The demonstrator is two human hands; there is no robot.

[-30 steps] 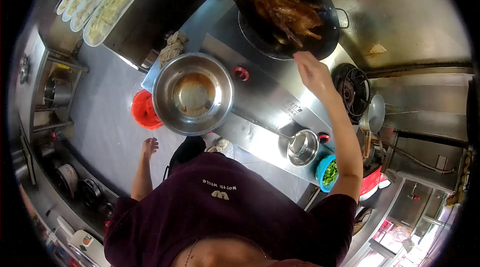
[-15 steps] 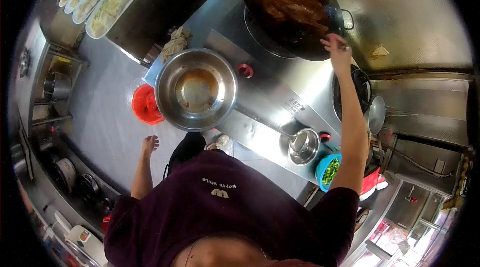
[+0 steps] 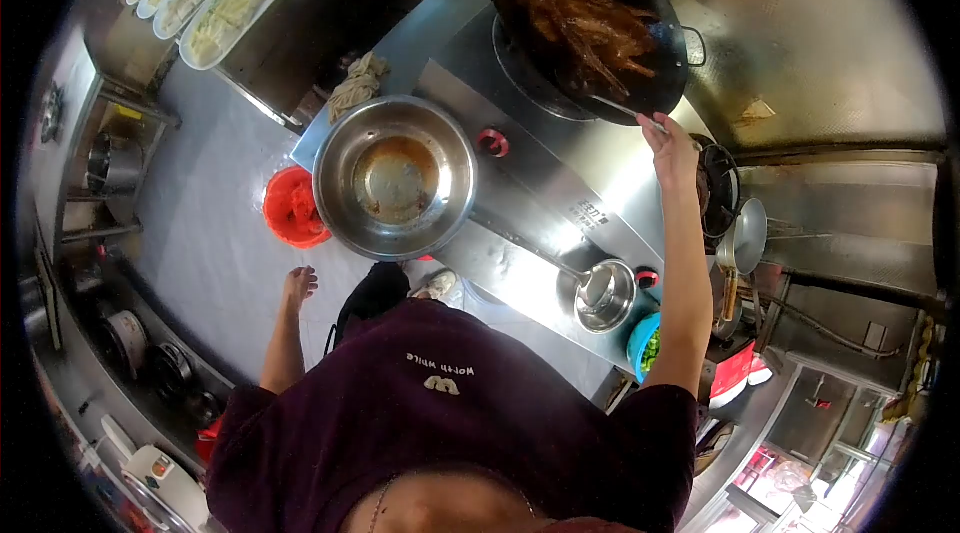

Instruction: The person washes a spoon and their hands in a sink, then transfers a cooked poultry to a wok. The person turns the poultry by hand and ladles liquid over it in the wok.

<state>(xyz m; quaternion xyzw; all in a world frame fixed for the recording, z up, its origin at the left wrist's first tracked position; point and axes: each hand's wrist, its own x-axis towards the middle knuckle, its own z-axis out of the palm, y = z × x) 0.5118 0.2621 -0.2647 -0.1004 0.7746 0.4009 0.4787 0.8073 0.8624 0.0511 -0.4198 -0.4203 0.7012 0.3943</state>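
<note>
My right hand point(image 3: 672, 151) is closed round the end of a thin metal utensil point(image 3: 625, 110) at the near right rim of a black wok point(image 3: 660, 38). The utensil reaches into the wok, its far end close to a browned whole bird point(image 3: 588, 25). Down at the left, my left hand point(image 3: 300, 285) hangs over the floor with fingers loosely curled and apart, holding nothing. Near it are a large steel bowl point(image 3: 455, 173) with brown liquid residue and a red basin point(image 3: 290, 208).
Lower right on the steel counter sit a small steel bowl point(image 3: 622, 308) with a ladle and a blue bowl point(image 3: 637, 345) of green pieces. A burner point(image 3: 718, 188) and strainer point(image 3: 750, 233) are at right. Plates of food point(image 3: 235, 13) stand upper left, beside a cloth point(image 3: 357, 85).
My right hand, which was open beside the wok, now grips the thin utensil and has moved slightly down. The bird lies a little differently. My left hand has hardly moved.
</note>
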